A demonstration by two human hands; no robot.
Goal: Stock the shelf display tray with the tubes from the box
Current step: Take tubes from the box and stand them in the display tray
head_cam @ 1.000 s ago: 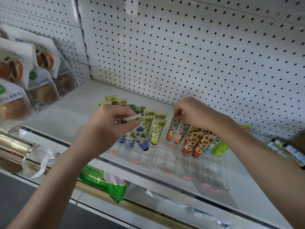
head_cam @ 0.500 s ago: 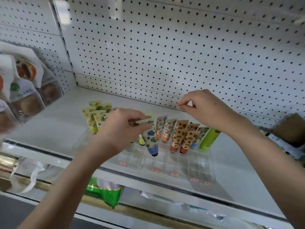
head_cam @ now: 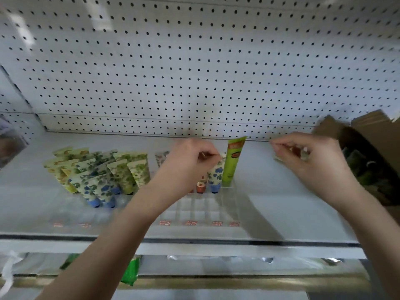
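Observation:
A clear display tray (head_cam: 207, 210) with small compartments lies on the white shelf. Yellow, blue-flowered and green-leaf tubes (head_cam: 101, 176) stand caps down in its left part. My left hand (head_cam: 190, 163) pinches the top edge of a blue-flowered tube (head_cam: 216, 177). That tube stands in a slot right beside a tall green tube (head_cam: 233, 163), with orange-patterned tubes (head_cam: 200, 186) partly hidden behind my wrist. My right hand (head_cam: 313, 163) hovers right of the tray with curled fingers near the open cardboard box (head_cam: 368, 135). It is blurred, and nothing shows plainly in it.
A white pegboard wall (head_cam: 194, 72) rises behind the shelf. Red price tags (head_cam: 190, 223) line the tray's front edge. Bagged goods show faintly at the far left (head_cam: 10, 146), and green packets (head_cam: 129, 271) hang below the shelf lip.
My left hand carried the blue-flowered tube from the tray's left side to the slot beside the green tube. My right hand moved right, off the tubes and toward the box. The view panned right.

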